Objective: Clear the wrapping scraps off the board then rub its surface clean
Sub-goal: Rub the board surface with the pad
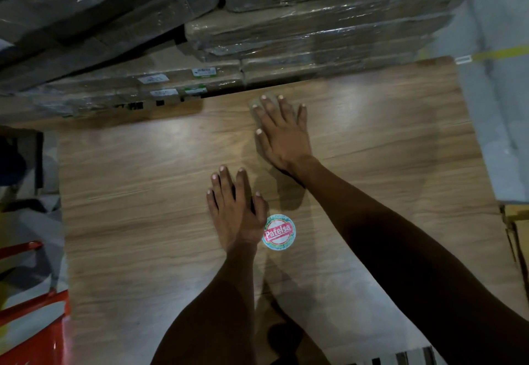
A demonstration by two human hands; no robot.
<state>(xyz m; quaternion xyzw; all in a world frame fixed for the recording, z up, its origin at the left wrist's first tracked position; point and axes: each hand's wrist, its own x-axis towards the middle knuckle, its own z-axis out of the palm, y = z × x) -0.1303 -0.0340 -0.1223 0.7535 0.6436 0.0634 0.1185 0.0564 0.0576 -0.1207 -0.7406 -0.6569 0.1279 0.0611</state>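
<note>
— Where is the board, and what is on it?

— The board [372,141] lies flat right under me, wood-grained; its long axis runs left to right across my view, and its far edge meets the wrapped cartons [286,41]; I see no loose wrapping scraps on it, so I judge the clearing done and the rubbing under way.

— And your hands?

— My right hand [282,133] is the farther one, near the far edge; its grip is released, fingers straight and spread, pressing down on a small pale cloth [254,105] that peeks out past the fingertips; I cannot tell how big the cloth is. My left hand [234,207] lies flat too, fingers relaxed, holding nothing, resting on the board just beside the round sticker [278,232].

— What does the next stroke turn on?

— Most unwiped surface stretches left and right of the cloth, along the grain; the right hand already has the cloth, so I would sweep sideways; the sticker sits nearer me, beside the left hand.
</note>
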